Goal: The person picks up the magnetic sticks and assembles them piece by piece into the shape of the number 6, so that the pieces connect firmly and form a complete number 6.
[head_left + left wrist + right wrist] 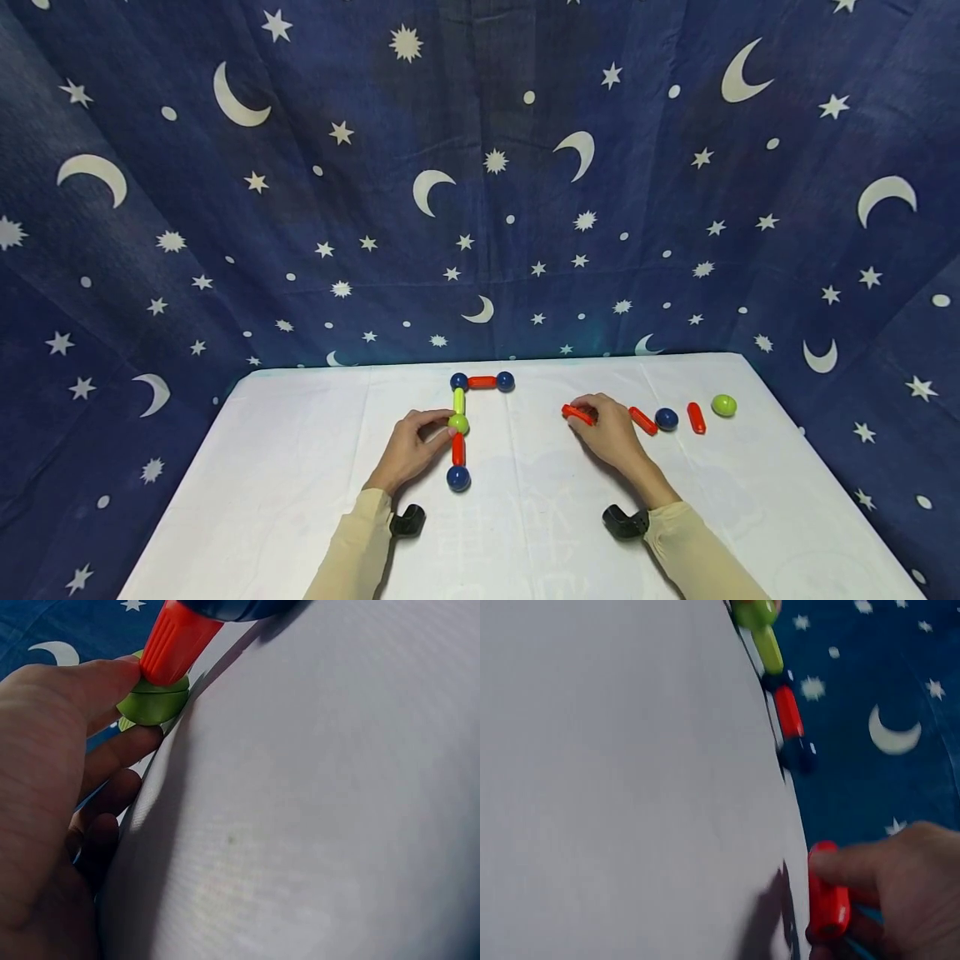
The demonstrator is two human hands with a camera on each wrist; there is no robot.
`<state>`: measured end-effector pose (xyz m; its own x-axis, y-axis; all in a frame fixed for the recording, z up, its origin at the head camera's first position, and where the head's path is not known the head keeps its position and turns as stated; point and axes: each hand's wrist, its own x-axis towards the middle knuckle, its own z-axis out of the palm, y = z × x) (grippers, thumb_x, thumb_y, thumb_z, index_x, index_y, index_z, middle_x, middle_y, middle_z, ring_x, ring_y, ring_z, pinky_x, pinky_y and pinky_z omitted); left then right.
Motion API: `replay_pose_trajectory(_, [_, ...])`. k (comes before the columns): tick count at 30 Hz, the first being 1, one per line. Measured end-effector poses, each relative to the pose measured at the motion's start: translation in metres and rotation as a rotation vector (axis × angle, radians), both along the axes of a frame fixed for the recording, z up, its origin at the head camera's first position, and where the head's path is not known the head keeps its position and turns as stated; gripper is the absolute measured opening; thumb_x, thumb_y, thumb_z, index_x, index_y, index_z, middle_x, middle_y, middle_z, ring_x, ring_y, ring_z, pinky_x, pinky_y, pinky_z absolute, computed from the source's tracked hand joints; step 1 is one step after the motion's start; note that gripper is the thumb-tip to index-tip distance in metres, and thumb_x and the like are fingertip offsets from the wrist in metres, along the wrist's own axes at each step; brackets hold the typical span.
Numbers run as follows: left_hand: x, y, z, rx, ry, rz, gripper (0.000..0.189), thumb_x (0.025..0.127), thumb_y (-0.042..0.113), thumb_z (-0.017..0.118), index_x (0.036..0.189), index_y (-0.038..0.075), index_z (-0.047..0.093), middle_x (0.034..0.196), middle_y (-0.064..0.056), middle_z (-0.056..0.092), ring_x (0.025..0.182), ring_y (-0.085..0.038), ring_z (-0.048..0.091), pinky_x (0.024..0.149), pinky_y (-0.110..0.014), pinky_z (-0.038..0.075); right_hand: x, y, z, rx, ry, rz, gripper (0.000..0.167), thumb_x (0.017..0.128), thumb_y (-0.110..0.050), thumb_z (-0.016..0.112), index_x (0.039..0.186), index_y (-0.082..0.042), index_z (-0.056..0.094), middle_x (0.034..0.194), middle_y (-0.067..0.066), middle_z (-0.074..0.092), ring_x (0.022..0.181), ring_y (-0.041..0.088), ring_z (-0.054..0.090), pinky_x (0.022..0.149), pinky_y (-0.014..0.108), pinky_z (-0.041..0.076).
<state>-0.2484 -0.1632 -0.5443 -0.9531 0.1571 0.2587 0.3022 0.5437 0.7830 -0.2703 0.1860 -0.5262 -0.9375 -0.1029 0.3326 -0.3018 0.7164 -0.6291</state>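
Observation:
On the white table lies a joined chain of balls and rods. A green ball [458, 424] at its middle is pinched between the thumb and fingers of my left hand [414, 446]. From that ball a yellow-green rod [459, 402] runs back to a blue ball [459, 382], a red rod [482, 382] and a second blue ball [506, 382]. Toward me, another red rod [458, 450] leads to a front blue ball [458, 478]. My right hand [609, 433] pinches a loose red rod [829, 896], apart from the chain to its right.
To the right of my right hand lie a red rod [642, 421], a blue ball [667, 419], another red rod [696, 418] and a green ball [723, 406]. A dark blue curtain [480, 208] with moons and stars hangs behind the table's back edge.

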Motion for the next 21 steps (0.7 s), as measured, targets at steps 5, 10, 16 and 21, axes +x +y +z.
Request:
replay_pose_trajectory(5, [-0.001,0.000,-0.001,0.015,-0.005,0.000,0.028,0.091,0.024,0.079,0.119,0.020,0.076,0.098,0.015,0.071,0.090,-0.012,0.056,0.082,-0.032,0.047,-0.002,-0.031,-0.004,-0.126,-0.066,0.191,0.022,0.082,-0.004,0.082,0.103,-0.009,0.077,0.094,-0.001,0.069,0.085,0.015,0.061,0.076,0.031,0.051])
replay_pose_trajectory(10, [-0.001,-0.001,-0.002,0.027,-0.015,0.003,0.028,0.090,0.024,0.079,0.118,0.020,0.076,0.098,0.014,0.072,0.092,-0.012,0.057,0.086,-0.035,0.047,-0.007,-0.061,-0.008,-0.170,-0.132,0.313,0.021,0.085,-0.010,0.081,0.104,-0.015,0.078,0.095,-0.008,0.068,0.088,0.013,0.058,0.078,0.029,0.046])
replay_pose_trajectory(16, [-0.001,-0.001,-0.002,0.030,-0.023,0.005,0.029,0.090,0.025,0.079,0.119,0.021,0.076,0.100,0.013,0.073,0.094,-0.012,0.058,0.088,-0.038,0.048,-0.014,-0.088,-0.011,-0.174,-0.207,0.409,0.020,0.088,-0.015,0.079,0.108,-0.016,0.077,0.099,-0.009,0.069,0.098,0.016,0.058,0.091,0.040,0.044])
replay_pose_trajectory(21, [-0.001,-0.001,-0.001,0.032,-0.034,0.007,0.029,0.090,0.024,0.079,0.118,0.022,0.076,0.100,0.014,0.073,0.094,-0.012,0.058,0.089,-0.038,0.047,-0.018,-0.101,-0.011,-0.186,-0.228,0.455,0.020,0.089,-0.016,0.079,0.109,-0.015,0.077,0.102,-0.008,0.070,0.102,0.018,0.059,0.097,0.045,0.044])
